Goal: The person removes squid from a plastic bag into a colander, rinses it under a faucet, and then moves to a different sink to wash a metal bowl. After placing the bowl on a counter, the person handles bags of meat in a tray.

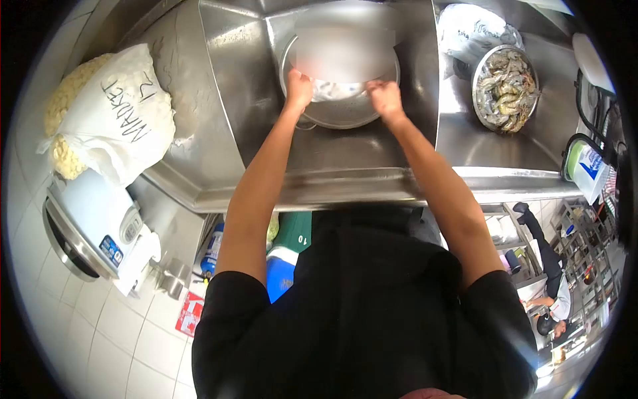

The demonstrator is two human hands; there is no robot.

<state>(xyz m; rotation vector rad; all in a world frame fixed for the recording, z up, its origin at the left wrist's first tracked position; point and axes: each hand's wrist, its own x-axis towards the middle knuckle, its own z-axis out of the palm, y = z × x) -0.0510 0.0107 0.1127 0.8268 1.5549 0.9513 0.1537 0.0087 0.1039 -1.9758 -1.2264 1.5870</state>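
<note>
A large round metal bowl (339, 116) sits in the middle sink basin, its upper part covered by a blurred patch. Over the bowl's left side, my left hand (299, 90) is closed, fingers curled. My right hand (385, 98) is closed as well, above the bowl's right side, and slightly smeared. Between the two hands shows some whitish, shiny material (330, 90), partly hidden by the blur. Whether my fingers grip this material or something else cannot be made out.
In the right basin stand a metal colander of raw shrimp (506, 90) and a clear plastic bag (475, 30). A white bag marked "MARKET" (123, 110) lies on the left ledge, near a scale (100, 219). A co-worker (555, 292) is at the far right.
</note>
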